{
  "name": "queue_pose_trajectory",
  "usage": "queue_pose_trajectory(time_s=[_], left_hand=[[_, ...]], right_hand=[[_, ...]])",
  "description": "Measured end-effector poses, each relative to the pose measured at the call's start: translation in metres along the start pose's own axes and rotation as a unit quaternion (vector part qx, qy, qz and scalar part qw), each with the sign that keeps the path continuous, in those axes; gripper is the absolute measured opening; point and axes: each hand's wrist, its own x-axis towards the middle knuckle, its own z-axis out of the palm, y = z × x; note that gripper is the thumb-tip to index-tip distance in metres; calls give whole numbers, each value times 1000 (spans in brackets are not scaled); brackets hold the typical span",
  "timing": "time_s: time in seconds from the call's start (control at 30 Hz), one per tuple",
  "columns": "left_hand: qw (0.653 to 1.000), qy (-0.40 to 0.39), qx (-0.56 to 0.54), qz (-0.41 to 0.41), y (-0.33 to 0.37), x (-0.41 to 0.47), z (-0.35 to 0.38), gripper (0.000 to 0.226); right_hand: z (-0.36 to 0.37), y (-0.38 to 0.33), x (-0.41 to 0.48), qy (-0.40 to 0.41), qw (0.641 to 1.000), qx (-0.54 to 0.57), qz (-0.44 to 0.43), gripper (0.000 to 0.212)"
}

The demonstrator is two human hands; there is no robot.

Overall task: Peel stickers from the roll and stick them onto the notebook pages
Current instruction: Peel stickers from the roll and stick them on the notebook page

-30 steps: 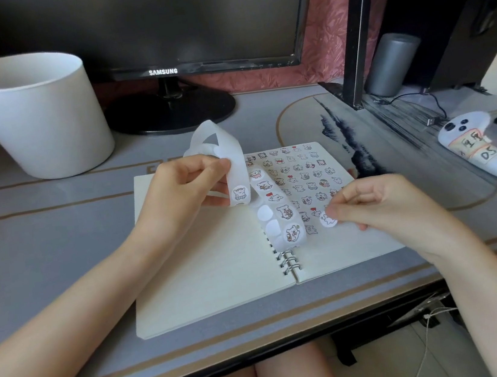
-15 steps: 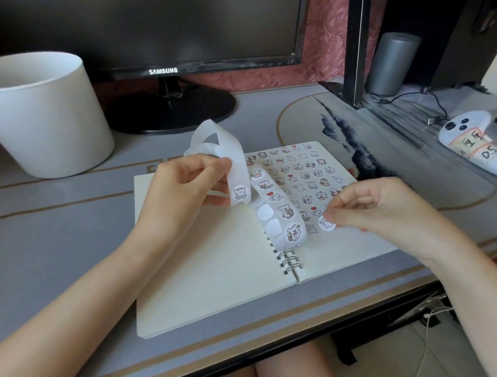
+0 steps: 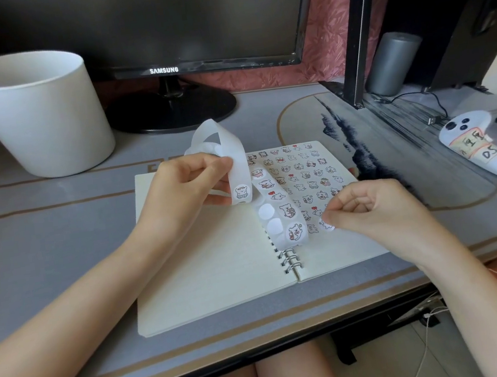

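Observation:
An open spiral notebook (image 3: 214,275) lies on the desk; its left page is blank and its right page carries several small cartoon stickers. My left hand (image 3: 187,193) holds the white sticker roll strip (image 3: 237,158) above the notebook's spine, and the strip's loose end (image 3: 286,224) trails down over the rings. My right hand (image 3: 380,212) pinches a round white sticker (image 3: 327,225) with thumb and forefinger, low over the right page just below the rows of stickers.
A white bucket (image 3: 39,121) stands at the back left. A black monitor (image 3: 156,26) on its stand sits behind the notebook. A white controller (image 3: 476,149) lies on the right, near a black shelf frame (image 3: 359,34) and a grey cylinder (image 3: 391,62).
My right hand has shifted slightly left and down with the sticker, closer to the page. My left hand and the strip have stayed still.

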Motion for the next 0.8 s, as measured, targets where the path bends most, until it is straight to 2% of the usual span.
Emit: queue_pose_trajectory(time_s=[0.4, 0.5, 0.63, 0.8], left_hand=[[1000, 5, 0, 2, 0, 0, 0, 24], [1000, 3, 4, 4, 0, 1, 0, 25], [1000, 5, 3, 3, 0, 1, 0, 26], [1000, 2, 3, 3, 0, 0, 1, 25]], right_hand=[[2, 6, -2, 13, 999, -24, -28, 12], [1, 9, -1, 15, 999, -16, -28, 19], [-1, 12, 1, 19, 999, -36, -29, 17], [1, 9, 0, 21, 999, 2, -24, 11]])
